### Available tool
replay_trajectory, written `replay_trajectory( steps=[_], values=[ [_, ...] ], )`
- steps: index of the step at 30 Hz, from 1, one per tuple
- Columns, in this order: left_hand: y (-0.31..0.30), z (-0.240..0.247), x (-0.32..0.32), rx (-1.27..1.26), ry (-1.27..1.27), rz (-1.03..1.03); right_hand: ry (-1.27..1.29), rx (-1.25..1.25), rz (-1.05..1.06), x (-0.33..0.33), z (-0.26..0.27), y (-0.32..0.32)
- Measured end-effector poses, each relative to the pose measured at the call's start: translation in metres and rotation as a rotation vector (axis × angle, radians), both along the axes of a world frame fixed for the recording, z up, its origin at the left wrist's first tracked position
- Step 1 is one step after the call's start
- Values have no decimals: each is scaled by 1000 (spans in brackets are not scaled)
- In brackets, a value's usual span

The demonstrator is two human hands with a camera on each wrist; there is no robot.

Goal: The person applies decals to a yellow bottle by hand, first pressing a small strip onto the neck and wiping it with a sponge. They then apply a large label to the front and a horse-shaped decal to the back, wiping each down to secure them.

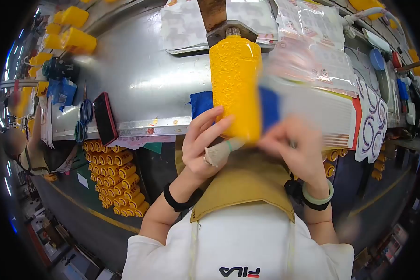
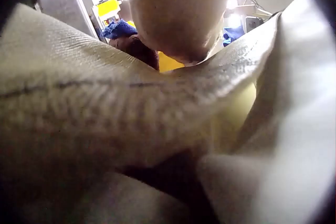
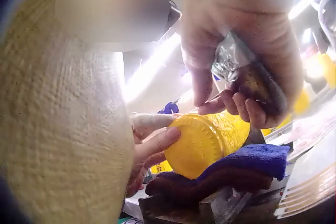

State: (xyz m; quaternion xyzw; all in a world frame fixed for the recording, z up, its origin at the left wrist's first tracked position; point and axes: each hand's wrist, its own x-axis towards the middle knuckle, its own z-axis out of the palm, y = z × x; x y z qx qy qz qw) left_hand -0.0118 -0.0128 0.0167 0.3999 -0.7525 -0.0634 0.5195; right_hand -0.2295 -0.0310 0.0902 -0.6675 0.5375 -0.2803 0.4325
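A yellow embossed bottle lies with its neck toward a metal holder, base toward the person. My left hand holds the base end, fingers on its left side; a fabric cover wraps the thumb. In the right wrist view, left fingertips touch the base rim. My right hand, blurred, is at the base's right side. Its curled fingers grip a dark tool partly wrapped in clear plastic; its kind cannot be made out. Under the bottle lies a blue cloth. Apron cloth fills most of the left wrist view.
White printed sheets and a striped stack lie right of the bottle. A phone and scissors lie at the bench's left. Stacked yellow bottles stand below the bench. A pale blurred patch lies above the right hand.
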Motion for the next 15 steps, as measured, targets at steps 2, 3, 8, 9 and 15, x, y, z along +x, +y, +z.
replay_trajectory(
  steps=[2, 3, 8, 9, 15],
  values=[
    [0, -6, 0, 7, 75, 2, -22, -30, 1, 1, -1, 2],
    [0, -10, 2, 16, 99, 9, -24, -27, 4, 1, -1, 3],
    [3, -13, 4, 0, 57, 55, -215, 82, -109, 5, -10, 6],
    [5, -18, 7, 18, 47, 60, -127, 83, -81, 4, -7, 4],
    [4, -18, 8, 1, 93, -6, -134, 198, -113, 2, -13, 6]
  ],
)
